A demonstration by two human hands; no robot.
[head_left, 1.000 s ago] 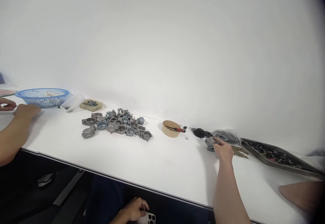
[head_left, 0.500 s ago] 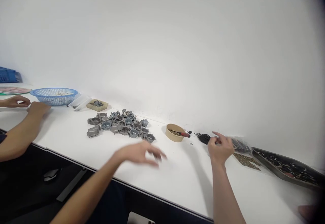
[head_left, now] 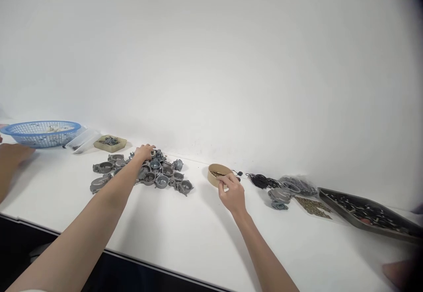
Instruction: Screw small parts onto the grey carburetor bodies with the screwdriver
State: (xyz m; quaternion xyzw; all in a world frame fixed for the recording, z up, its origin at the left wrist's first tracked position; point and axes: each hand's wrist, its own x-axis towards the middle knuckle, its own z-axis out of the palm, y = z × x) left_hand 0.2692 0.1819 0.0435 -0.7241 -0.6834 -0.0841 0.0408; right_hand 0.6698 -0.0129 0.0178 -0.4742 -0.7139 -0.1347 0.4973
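Head cam: tool (head_left: 218,174) approx. L-R in tub (head_left: 213,180), tip left; R hand (head_left: 232,192), L hand (head_left: 144,152) grips unclear.

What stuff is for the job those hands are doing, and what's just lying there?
Seem part of the job:
grey metal castings, at the left hand
tan tub, at the right hand

Perhaps just lying about, away from both hands:
blue plastic basket
clear plastic container
dark tray

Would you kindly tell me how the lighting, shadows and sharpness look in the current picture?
Head view: light spreads softly over the white wall, without hard glare; head view, table: the left forearm and right forearm cast diffuse shadows; head view, right edge: corners darken, and the tray blurs toward that side.
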